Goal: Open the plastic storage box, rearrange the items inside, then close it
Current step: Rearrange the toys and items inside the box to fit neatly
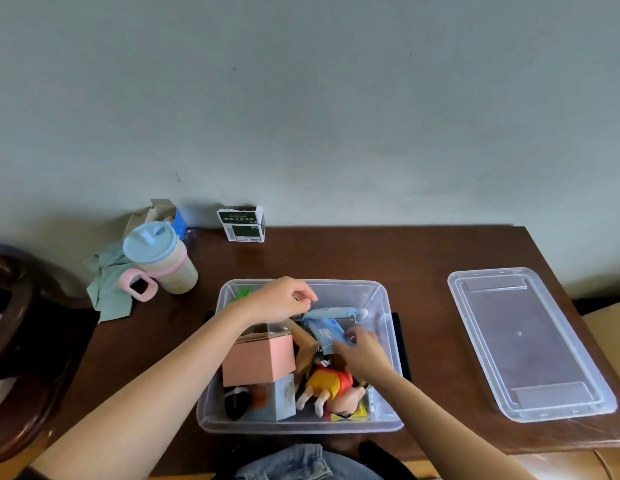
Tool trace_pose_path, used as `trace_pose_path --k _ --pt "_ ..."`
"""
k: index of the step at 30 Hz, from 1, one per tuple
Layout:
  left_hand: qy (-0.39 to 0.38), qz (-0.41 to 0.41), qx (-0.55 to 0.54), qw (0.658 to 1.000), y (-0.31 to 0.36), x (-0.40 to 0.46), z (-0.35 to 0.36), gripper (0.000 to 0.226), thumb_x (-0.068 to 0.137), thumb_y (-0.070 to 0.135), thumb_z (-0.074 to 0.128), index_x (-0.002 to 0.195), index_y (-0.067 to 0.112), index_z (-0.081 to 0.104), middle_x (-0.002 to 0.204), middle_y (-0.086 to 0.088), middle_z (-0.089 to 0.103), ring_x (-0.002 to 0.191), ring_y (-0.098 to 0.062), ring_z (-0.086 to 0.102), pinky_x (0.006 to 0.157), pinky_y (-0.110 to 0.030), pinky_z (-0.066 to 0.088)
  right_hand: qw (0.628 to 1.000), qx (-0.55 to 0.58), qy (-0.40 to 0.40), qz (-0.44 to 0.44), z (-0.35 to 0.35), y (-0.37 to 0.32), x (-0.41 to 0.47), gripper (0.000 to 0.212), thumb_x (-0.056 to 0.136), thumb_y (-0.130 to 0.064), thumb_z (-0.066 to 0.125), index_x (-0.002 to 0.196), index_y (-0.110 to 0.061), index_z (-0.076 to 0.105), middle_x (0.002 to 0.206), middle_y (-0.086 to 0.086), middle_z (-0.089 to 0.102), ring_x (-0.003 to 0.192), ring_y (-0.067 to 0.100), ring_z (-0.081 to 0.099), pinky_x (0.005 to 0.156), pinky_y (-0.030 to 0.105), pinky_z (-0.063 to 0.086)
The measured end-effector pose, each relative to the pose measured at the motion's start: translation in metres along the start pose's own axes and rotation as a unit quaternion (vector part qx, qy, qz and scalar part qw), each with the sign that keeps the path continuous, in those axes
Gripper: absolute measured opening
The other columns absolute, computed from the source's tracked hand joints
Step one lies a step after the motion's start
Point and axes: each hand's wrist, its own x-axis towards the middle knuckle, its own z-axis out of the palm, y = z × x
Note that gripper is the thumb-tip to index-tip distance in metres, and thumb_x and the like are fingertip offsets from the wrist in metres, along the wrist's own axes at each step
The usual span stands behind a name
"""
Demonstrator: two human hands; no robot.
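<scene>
Rearranging inside the clear plastic storage box (377, 299) at 6 o'clock on the brown wooden tabletop (388, 258), we had our right hand (362, 349) gripping a pale blue flat packet (324, 329). Our left hand (284, 299) hovered curled; whether it held anything, we could not tell. The clear plastic lid (530, 341) lay at 3 o'clock. Laying the packet flat at 12 o'clock seemed wisest, sparing the red-shirted doll figure (331, 388).

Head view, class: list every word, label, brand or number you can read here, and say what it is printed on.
None can be read.
Green and white carton: rows of print, too blurred.
Blue packet in the storage box: white label, too small.
Grey box: side print, blurred.
Green tag: dark marks, illegible.
</scene>
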Motion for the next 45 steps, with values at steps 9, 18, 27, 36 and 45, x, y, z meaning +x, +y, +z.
trace_pose_path --k 9,18,27,36,45 --pt "-0.092 -0.011 0.092 0.991 -0.029 -0.037 -0.003 0.063 0.080 0.056 0.065 0.134 0.028 0.048 0.137 0.012 0.048 0.124 -0.008 0.045 0.107 -0.031 0.037 0.999 -0.014 -0.006 -0.048 -0.007 -0.007 0.002 0.029 0.093 -0.027 0.054 0.120 -0.017 0.059 0.118 -0.002 0.061 0.093 0.009 0.057 0.082 0.026 0.054" --pt "-0.059 -0.031 0.071 0.995 -0.046 -0.058 -0.008 0.067 0.076 0.071 0.057 0.135 0.040 0.043 0.136 0.022 0.048 0.122 -0.002 0.047 0.103 -0.030 0.042 0.989 0.063 0.038 -0.125 -0.002 -0.039 -0.009 0.021 0.090 -0.012 0.051 0.086 -0.024 0.067 0.084 -0.003 0.072 0.054 0.002 0.050 0.054 0.017 0.040" --pt "0.264 -0.119 0.199 0.936 -0.054 -0.048 -0.023 0.026 0.093 0.043 0.053 0.098 0.020 0.063 0.097 0.003 0.068 0.092 -0.020 0.063 0.074 -0.033 0.050 0.989 0.034 -0.031 -0.140 0.001 -0.072 -0.008 0.019 0.089 -0.017 0.052 0.084 -0.027 0.067 0.084 -0.001 0.072 0.070 0.019 0.063 0.064 0.030 0.053" --pt "0.205 -0.158 0.277 0.925 -0.055 -0.032 -0.023 0.034 0.081 0.037 0.068 0.103 0.021 0.047 0.097 0.001 0.064 0.084 -0.021 0.061 0.060 -0.029 0.038 0.989 0.078 -0.042 -0.117 -0.008 -0.060 -0.011 0.024 0.090 -0.009 0.050 0.083 -0.024 0.068 0.080 -0.005 0.071 0.065 0.016 0.058 0.066 0.036 0.052" --pt "0.351 -0.047 0.066 0.933 -0.061 -0.061 -0.039 0.033 0.075 0.032 0.072 0.096 0.031 0.047 0.063 0.009 0.062 0.061 -0.004 0.055 0.054 -0.026 0.040 0.987 0.121 -0.026 -0.099 -0.003 -0.053 -0.012 0.027 0.094 -0.008 0.048 0.083 -0.021 0.068 0.078 -0.005 0.068 0.069 0.011 0.061 0.073 0.035 0.055"
